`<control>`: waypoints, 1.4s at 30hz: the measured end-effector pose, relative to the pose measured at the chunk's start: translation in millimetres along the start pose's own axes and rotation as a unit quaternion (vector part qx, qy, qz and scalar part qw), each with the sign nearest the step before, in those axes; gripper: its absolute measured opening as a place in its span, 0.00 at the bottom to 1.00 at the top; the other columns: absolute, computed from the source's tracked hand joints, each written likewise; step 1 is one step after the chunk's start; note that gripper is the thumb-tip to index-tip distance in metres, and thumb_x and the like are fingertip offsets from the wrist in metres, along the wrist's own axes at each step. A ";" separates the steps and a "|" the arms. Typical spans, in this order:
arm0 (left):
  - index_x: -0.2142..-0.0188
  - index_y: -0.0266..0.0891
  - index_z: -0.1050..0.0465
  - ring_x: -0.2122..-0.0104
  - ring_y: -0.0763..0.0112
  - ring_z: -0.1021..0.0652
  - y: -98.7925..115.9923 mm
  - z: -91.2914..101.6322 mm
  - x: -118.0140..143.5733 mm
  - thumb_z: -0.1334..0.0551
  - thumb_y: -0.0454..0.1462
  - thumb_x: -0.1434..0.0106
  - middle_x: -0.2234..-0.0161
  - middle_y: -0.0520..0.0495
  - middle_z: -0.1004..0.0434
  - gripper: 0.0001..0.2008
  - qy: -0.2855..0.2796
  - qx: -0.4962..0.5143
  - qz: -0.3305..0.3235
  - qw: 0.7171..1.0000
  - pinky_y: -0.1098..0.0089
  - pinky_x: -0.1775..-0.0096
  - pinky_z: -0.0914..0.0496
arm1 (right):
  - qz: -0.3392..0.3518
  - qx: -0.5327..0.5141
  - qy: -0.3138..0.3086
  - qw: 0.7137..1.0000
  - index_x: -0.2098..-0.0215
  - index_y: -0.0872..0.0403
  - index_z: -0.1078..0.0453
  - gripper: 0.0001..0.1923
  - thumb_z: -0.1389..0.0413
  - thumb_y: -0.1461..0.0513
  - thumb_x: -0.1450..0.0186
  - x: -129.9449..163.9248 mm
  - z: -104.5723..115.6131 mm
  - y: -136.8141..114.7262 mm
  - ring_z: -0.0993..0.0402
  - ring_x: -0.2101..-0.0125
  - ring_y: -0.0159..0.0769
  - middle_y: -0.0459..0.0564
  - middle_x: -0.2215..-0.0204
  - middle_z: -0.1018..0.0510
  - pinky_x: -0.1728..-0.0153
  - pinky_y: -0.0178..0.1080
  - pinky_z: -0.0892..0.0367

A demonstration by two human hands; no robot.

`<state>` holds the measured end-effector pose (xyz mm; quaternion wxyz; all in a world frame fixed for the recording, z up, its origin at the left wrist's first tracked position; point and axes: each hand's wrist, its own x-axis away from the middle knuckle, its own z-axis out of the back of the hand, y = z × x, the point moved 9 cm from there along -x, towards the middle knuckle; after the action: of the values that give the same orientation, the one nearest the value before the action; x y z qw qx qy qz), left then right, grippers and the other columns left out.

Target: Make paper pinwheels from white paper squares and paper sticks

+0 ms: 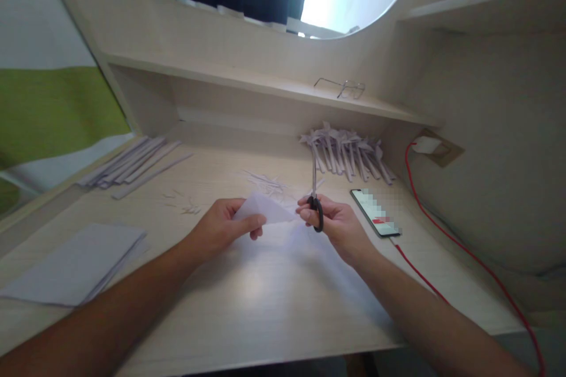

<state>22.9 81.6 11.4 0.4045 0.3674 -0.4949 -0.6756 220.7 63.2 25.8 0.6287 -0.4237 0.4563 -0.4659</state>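
Right now the left hand (225, 224) pinches a white sheet of paper (269, 212) between thumb and fingers, holding its upper edge lifted just above the worktop (247, 300). Beside it, the right hand (338, 225) is closed around the black handles of a pair of scissors (315, 200), whose blades point away from the person toward the back of the worktop; the blades look nearly together, though their tips are hard to make out. The sheet lies between the two hands and spreads down over the pale wood toward the near edge.

Just right of the right hand lies a smartphone (375, 212) with its screen lit, plugged into a red cable (464, 247) that runs up to a charger (425, 144) in the wall socket. Behind the scissors sits a heap of folded paper pieces (349, 153). Long paper strips (132, 165) lie at the far left, small paper scraps (265, 182) are scattered beyond the hands, and a stack of paper sheets (75, 265) rests at the near left. A pair of glasses (342, 87) lies on the shelf (247, 83) above.
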 end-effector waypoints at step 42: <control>0.79 0.39 0.22 0.73 0.66 0.19 8.0 0.6 16.2 0.30 0.41 0.46 0.76 0.48 0.18 0.10 0.154 0.063 0.004 0.986 0.70 0.67 0.25 | -0.100 -0.112 -0.008 0.989 0.60 0.52 0.18 0.16 0.35 0.50 0.38 14.0 -22.0 38.7 0.28 0.64 0.38 0.50 0.65 0.22 0.60 0.42 0.35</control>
<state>17.3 65.6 17.7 0.4539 0.4900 -0.4701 -0.5770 209.2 55.2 -18.7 0.5310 -0.5387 0.4560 -0.4688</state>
